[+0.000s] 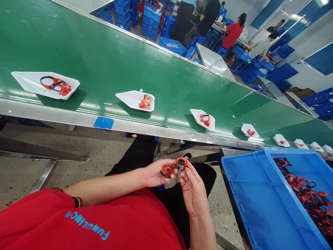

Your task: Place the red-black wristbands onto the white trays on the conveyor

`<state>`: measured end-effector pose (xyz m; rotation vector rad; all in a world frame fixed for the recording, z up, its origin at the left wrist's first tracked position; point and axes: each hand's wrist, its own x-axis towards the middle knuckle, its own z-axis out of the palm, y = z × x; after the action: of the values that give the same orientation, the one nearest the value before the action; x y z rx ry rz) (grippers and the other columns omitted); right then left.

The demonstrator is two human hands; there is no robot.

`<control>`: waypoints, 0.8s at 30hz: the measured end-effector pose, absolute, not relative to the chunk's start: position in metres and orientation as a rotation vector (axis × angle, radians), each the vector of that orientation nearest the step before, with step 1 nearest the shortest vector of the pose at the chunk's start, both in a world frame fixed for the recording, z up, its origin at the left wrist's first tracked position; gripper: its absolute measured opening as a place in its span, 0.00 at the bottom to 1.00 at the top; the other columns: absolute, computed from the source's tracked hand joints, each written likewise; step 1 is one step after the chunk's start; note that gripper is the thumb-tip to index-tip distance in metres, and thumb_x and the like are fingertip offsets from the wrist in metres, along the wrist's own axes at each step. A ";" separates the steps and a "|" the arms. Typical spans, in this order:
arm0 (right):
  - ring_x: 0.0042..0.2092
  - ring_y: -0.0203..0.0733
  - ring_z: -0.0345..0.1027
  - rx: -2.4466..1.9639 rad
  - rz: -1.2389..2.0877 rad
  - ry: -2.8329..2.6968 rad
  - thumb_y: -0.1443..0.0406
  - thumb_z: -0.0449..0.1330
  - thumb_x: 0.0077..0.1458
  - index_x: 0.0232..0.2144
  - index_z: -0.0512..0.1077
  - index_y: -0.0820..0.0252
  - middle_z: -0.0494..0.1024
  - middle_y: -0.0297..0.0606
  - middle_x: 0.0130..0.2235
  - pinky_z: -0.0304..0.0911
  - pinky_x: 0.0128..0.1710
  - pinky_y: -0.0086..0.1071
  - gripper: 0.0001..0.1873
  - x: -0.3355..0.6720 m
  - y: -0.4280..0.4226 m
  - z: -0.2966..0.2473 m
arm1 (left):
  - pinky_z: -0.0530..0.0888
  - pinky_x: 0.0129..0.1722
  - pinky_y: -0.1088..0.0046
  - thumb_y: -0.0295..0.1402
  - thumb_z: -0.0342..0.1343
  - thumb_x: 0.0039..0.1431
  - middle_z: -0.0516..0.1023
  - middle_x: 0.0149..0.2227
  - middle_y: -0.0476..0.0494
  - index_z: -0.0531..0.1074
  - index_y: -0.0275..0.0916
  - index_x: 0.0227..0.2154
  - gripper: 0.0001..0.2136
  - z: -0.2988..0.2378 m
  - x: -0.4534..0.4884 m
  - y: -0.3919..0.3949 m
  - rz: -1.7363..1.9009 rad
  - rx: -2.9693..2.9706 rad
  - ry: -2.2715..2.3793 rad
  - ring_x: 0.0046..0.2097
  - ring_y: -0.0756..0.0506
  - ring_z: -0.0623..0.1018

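My left hand (158,172) and my right hand (191,187) are held together over my lap, just below the belt's steel edge. Between them is a small tangle of orange and dark blue braided cord loops (173,166). My left fingers pinch the loop on the left side, and my right fingertips grip the upper orange loop. Parts of the cord are hidden behind my fingers. A blue plastic crate (256,198) stands to the right of my right hand, with a heap of similar cords (304,194) inside it.
A green conveyor belt (104,62) with a steel edge (78,116) runs across the view, carrying white folded paper trays (28,80) with orange cord bundles. Several co-workers sit among stacked blue crates (151,19) in the background.
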<state>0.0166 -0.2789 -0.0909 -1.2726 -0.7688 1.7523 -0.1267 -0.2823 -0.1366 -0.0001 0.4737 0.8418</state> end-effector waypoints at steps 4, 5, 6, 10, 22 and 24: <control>0.28 0.30 0.65 -1.257 1.694 -0.834 0.64 0.64 0.48 0.46 0.70 0.55 0.75 0.33 0.35 0.64 0.27 0.24 0.20 0.013 -0.274 -0.091 | 0.60 0.17 0.81 0.37 0.55 0.54 0.72 0.26 0.48 0.72 0.32 0.33 0.11 -0.134 -0.126 -0.282 0.872 -0.006 0.490 0.23 0.54 0.70; 0.28 0.30 0.65 -1.255 1.642 -0.887 0.63 0.64 0.48 0.45 0.70 0.55 0.75 0.33 0.34 0.64 0.26 0.25 0.20 0.013 -0.271 -0.090 | 0.61 0.17 0.81 0.38 0.55 0.54 0.73 0.27 0.47 0.72 0.33 0.35 0.12 -0.134 -0.126 -0.282 0.884 -0.021 0.502 0.23 0.53 0.70; 0.28 0.31 0.65 -1.253 1.570 -0.947 0.63 0.64 0.48 0.44 0.70 0.55 0.75 0.33 0.34 0.64 0.26 0.25 0.19 0.013 -0.266 -0.088 | 0.62 0.18 0.81 0.39 0.55 0.54 0.74 0.28 0.47 0.72 0.33 0.36 0.13 -0.134 -0.126 -0.282 0.895 -0.041 0.519 0.24 0.53 0.71; 0.30 0.34 0.68 -1.248 1.217 -1.145 0.63 0.65 0.46 0.35 0.73 0.58 0.75 0.34 0.32 0.65 0.28 0.27 0.11 0.016 -0.236 -0.073 | 0.66 0.21 0.79 0.40 0.55 0.53 0.76 0.30 0.44 0.71 0.34 0.37 0.14 -0.137 -0.126 -0.282 0.926 -0.116 0.586 0.26 0.52 0.73; 0.44 0.47 0.68 -1.484 0.308 -1.523 0.65 0.51 0.50 0.51 0.65 0.68 0.67 0.53 0.51 0.66 0.44 0.44 0.25 0.039 -0.075 -0.061 | 0.68 0.21 0.80 0.36 0.56 0.52 0.74 0.28 0.48 0.71 0.35 0.34 0.10 -0.140 -0.132 -0.280 0.954 -0.133 0.612 0.24 0.53 0.72; 0.47 0.50 0.66 -1.525 0.183 -1.543 0.67 0.50 0.48 0.51 0.64 0.69 0.65 0.56 0.52 0.60 0.49 0.48 0.26 0.042 -0.056 -0.060 | 0.68 0.21 0.80 0.35 0.56 0.52 0.74 0.28 0.48 0.71 0.35 0.34 0.09 -0.139 -0.133 -0.280 0.956 -0.134 0.620 0.24 0.53 0.72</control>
<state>0.0420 -0.0561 -0.0595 -1.5252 -1.5429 0.1829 -0.1327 -0.2801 -0.1387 -0.1339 0.6196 0.9562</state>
